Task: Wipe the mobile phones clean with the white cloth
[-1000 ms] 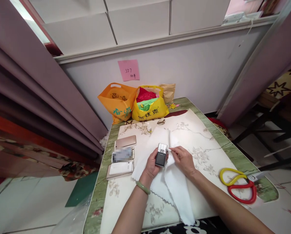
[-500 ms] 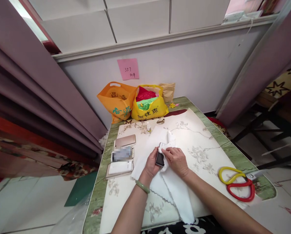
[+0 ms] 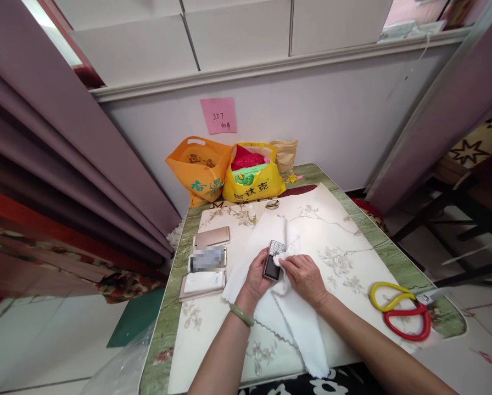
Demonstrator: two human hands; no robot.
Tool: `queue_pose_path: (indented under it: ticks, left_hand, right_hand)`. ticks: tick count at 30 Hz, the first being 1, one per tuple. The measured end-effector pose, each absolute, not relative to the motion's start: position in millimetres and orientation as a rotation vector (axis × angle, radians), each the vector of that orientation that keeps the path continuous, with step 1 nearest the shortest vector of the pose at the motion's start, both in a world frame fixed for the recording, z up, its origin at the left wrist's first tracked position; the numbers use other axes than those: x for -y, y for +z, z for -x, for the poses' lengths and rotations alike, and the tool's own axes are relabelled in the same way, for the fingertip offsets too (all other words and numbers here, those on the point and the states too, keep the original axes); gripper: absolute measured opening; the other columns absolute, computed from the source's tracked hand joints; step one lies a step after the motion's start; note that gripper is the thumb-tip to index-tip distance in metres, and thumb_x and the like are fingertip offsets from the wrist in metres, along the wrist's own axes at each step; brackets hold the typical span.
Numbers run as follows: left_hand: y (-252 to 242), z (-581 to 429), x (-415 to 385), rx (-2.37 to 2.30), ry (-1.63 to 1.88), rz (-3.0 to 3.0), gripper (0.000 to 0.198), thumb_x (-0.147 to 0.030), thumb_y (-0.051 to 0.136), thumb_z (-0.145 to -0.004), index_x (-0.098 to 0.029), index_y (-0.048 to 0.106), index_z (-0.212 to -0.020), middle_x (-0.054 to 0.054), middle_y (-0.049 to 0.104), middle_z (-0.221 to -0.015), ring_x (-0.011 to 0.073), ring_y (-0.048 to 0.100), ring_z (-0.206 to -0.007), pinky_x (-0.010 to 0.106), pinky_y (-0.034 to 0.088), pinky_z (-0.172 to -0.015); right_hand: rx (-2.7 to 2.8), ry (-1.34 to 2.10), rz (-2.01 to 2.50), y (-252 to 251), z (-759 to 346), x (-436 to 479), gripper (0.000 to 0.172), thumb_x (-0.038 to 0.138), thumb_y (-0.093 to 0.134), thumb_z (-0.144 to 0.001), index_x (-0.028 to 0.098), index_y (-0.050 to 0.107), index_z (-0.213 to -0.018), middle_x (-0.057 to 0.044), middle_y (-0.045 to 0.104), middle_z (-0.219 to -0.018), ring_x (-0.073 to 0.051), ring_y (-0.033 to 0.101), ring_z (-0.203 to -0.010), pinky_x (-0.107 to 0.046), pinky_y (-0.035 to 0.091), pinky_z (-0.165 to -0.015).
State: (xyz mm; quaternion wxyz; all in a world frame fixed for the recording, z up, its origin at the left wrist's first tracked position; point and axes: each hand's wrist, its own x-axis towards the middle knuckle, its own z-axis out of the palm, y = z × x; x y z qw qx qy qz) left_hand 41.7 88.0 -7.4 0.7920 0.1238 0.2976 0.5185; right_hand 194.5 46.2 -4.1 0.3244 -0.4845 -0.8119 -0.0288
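A small keypad mobile phone (image 3: 273,269) with a dark screen and silvery keys rests in my left hand (image 3: 257,277), whose fingers are closed around its left side. Its keypad end points away from me. My right hand (image 3: 306,278) pinches a bunched part of a white cloth (image 3: 309,334) against the phone's right side, near the keys. The rest of the cloth spreads on the table beneath both hands and hangs toward the near edge. A green bangle (image 3: 241,315) circles my left wrist.
Left of my hands lie a rose-gold phone (image 3: 212,237), a phone with a blurred surface (image 3: 208,259) and a white phone (image 3: 205,281). Yellow-and-red scissors (image 3: 408,310) lie at the right. An orange bag (image 3: 200,170) and a filled yellow bag (image 3: 254,184) stand at the back.
My right hand has shifted slightly right with the bunched cloth, uncovering more of the phone's keypad and screen. My left hand keeps its hold.
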Motion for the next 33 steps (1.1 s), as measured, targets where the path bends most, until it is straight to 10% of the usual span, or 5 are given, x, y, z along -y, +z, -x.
queue_pose_path:
  ticks: [17, 33]
  left_hand:
    - [-12.6, -39.2, -88.5, -0.660, 1.160, -0.353, 0.018, -0.018, 0.068, -0.078, -0.014, 0.069, -0.096, 0.004, 0.071, -0.092, 0.0128, 0.064, -0.085, 0.024, 0.047, -0.086]
    - [-8.4, -37.5, -84.1, -0.678, 0.946, -0.459, 0.025, -0.027, 0.067, -0.081, -0.012, 0.068, -0.101, 0.007, 0.070, -0.085, 0.0180, 0.065, -0.073, 0.032, 0.054, -0.071]
  right_hand:
    - [1.926, 0.006, 1.418, -7.6, -185.8, -84.1, 0.022, 0.022, 0.053, -0.093, 0.026, 0.070, -0.107, -0.005, 0.067, -0.088, -0.018, 0.057, -0.083, -0.032, 0.037, -0.077]
    - [1.442, 1.321, 1.160, 10.9, -215.2, -102.9, 0.045, 0.054, 0.061, -0.080, 0.019, 0.071, -0.106, -0.004, 0.071, -0.092, -0.018, 0.062, -0.077, -0.028, 0.048, -0.067]
